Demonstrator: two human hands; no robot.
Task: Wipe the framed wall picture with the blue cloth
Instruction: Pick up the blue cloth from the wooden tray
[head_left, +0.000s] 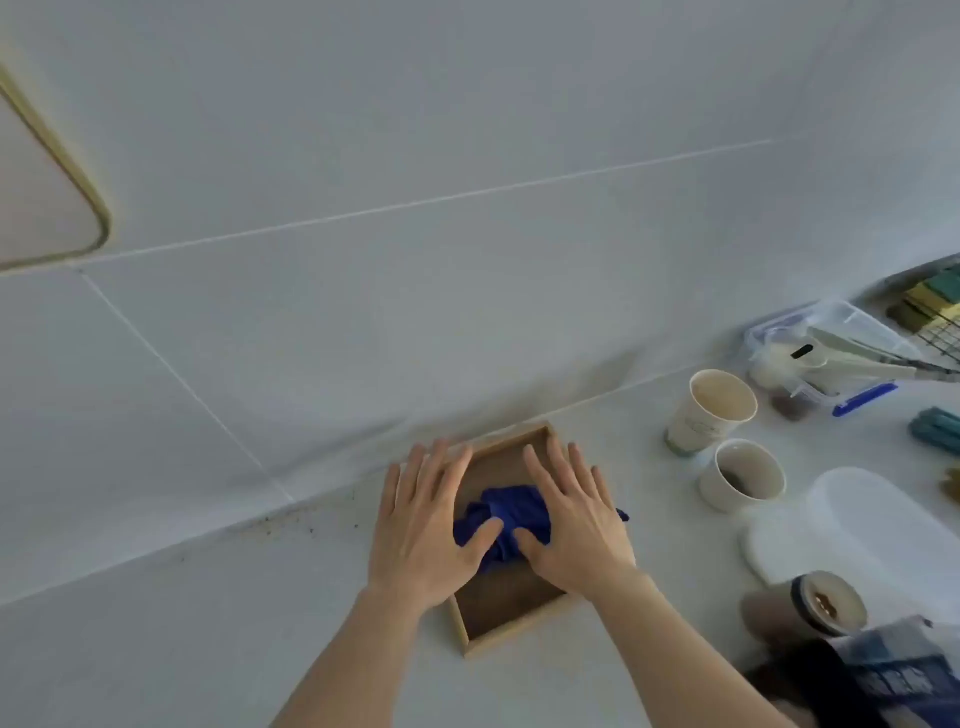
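A crumpled blue cloth (514, 512) lies in a shallow wooden tray (504, 613) on the white counter, close to the wall. My left hand (423, 525) lies flat over the tray's left rim, fingers spread, its thumb touching the cloth. My right hand (571, 519) lies flat on the cloth's right part, fingers spread, thumb on the fabric. Neither hand is closed around the cloth. The framed picture (78, 176), with a thin gold rounded frame, hangs on the wall at the far upper left, only partly in view.
To the right stand two paper cups (711, 410) (740, 475), a clear plastic box with utensils (826, 358), a white oval board (857, 530), a jar on its side (810, 605) and a printed bag (893, 670). A wire rack with sponges (930, 301) is at the far right.
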